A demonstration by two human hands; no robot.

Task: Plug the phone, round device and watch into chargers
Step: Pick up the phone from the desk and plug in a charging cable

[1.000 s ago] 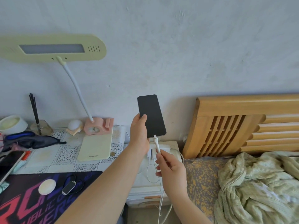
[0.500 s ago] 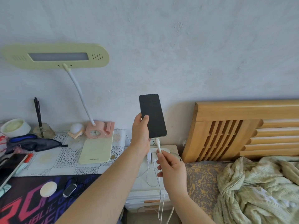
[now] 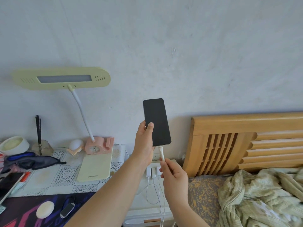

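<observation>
On the dark mat the round device (image 3: 45,209) and watch (image 3: 66,210) lie untouched. The left hand (image 3: 144,145) grips the phone (image 3: 156,122) upright by its lower edge; the right hand (image 3: 174,176) pinches the white charging cable (image 3: 161,153) at the phone's bottom port. Brace the phone steady and push the plug straight along the port's axis, not at an angle.

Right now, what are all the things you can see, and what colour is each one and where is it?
phone: 1, black, held up before the wall
charging cable: 1, white, at the phone's bottom edge
plug adapters: 3, white, on the white stand beside the bed
round device: 1, white, on the dark mat
watch: 1, dark, beside the round device
desk lamp: 1, pale yellow with pink clock base, on the lace-covered table
bowl: 1, white, far left
headboard: 1, wooden, right
blanket: 1, pale green, on the bed
left hand: holds the phone
right hand: pinches the cable
</observation>
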